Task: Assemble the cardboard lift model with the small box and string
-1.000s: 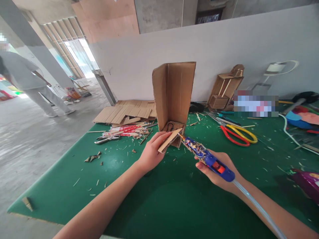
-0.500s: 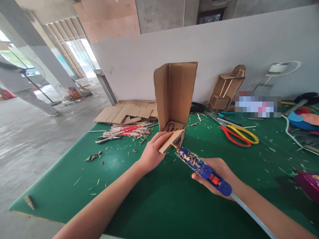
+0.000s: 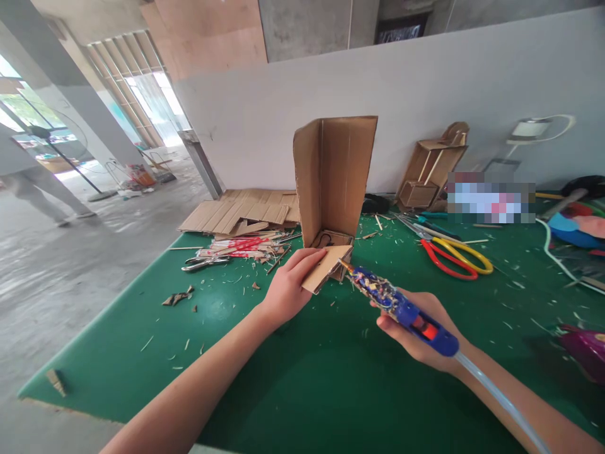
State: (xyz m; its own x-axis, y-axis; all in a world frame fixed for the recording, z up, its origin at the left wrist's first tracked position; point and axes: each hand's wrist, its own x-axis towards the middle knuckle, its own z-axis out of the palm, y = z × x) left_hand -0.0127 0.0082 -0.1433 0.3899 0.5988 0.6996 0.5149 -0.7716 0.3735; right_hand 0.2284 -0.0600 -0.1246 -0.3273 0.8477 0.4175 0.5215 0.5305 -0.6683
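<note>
My left hand (image 3: pixel 292 285) is closed on a small cardboard flap (image 3: pixel 326 268), at the front foot of an upright, folded cardboard structure (image 3: pixel 341 176). My right hand (image 3: pixel 418 328) grips a blue hot glue gun (image 3: pixel 397 306) crusted with dried bits, a long clear glue stick (image 3: pixel 496 394) running out of its rear. The gun's nozzle is at the right edge of the flap; whether it touches is too small to tell. A dark loop lies inside the base of the structure. My left fingertips are partly hidden behind the flap.
On the green table (image 3: pixel 236 378), flat cardboard sheets (image 3: pixel 236 211) and wooden sticks in red-marked wrappers (image 3: pixel 246 244) lie left. Scissors with red and yellow handles (image 3: pixel 456 258) lie right, near another cardboard model (image 3: pixel 430 167) against the wall. A person (image 3: pixel 38 176) walks at far left.
The glue gun and my right hand have shifted right and slightly up, the nozzle moving along the flap's edge. My left hand keeps its hold. The person at far left has moved right.
</note>
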